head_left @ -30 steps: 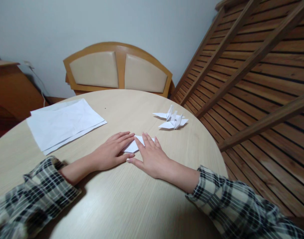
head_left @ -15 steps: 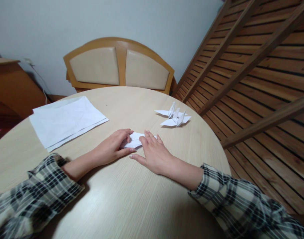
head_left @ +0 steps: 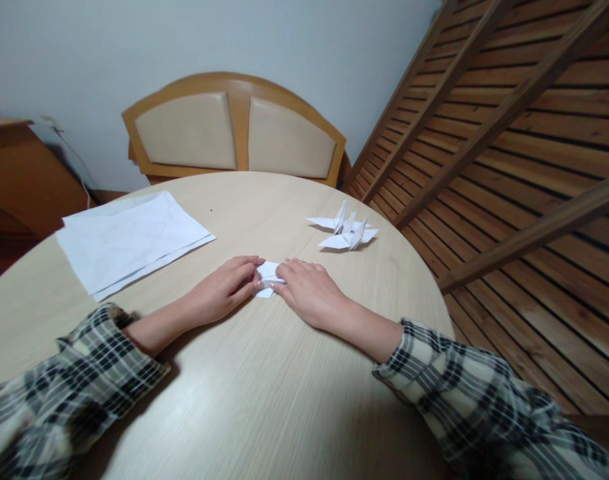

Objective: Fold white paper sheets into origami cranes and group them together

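Observation:
A small folded piece of white paper (head_left: pixel 267 275) lies on the round pale wooden table (head_left: pixel 264 400). My left hand (head_left: pixel 224 290) rests on the table at its left side, fingers curled and pinching its edge. My right hand (head_left: pixel 307 290) covers its right side with fingers bent, fingertips gripping the paper. Most of the paper is hidden under both hands. Both forearms wear plaid sleeves.
A stack of white paper sheets (head_left: pixel 129 237) lies at the table's left. Two finished paper cranes (head_left: pixel 345 233) sit at the far right near the edge. A wooden chair with beige pads (head_left: pixel 234 133) stands behind the table. Slatted wooden frames (head_left: pixel 509 147) lean at the right.
Both hands went from lying flat and spread on the paper to curled, pinching it between them. The paper now looks smaller and more folded.

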`<control>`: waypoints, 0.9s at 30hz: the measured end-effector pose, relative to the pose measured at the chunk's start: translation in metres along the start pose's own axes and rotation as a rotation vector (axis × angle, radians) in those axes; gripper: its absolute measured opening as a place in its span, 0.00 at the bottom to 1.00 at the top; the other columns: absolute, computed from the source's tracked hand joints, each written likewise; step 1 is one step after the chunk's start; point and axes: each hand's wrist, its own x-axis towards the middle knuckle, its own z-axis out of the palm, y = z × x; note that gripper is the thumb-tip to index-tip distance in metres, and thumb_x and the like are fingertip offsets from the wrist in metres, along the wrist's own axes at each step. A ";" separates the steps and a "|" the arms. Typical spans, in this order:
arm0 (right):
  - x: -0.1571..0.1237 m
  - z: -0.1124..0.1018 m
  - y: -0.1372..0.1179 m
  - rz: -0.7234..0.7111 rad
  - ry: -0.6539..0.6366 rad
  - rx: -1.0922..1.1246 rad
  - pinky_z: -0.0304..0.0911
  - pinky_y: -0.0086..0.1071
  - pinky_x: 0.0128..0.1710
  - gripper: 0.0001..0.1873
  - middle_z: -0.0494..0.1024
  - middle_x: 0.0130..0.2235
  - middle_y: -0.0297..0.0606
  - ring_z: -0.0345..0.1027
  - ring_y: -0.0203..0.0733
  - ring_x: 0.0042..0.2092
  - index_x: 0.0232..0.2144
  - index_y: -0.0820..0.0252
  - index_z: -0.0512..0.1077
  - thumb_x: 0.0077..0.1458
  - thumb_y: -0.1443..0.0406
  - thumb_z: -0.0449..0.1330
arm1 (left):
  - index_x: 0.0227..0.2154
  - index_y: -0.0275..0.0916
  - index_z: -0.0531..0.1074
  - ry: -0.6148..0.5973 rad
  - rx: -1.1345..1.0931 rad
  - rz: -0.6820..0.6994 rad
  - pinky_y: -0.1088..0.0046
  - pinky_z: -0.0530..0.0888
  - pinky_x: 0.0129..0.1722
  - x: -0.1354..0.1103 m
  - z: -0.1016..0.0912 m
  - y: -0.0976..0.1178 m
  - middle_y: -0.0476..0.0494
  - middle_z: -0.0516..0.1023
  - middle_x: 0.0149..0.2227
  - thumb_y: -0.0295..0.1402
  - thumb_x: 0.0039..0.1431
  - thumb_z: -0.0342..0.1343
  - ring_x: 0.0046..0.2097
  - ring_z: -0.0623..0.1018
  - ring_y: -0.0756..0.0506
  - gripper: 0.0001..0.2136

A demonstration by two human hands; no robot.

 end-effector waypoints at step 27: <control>0.023 0.034 0.014 -0.003 0.149 0.296 0.54 0.42 0.60 0.24 0.68 0.56 0.48 0.59 0.47 0.58 0.56 0.63 0.65 0.61 0.58 0.56 | 0.56 0.27 0.65 0.073 0.169 -0.089 0.51 0.63 0.61 0.002 0.010 -0.006 0.26 0.66 0.60 0.40 0.64 0.46 0.62 0.64 0.34 0.23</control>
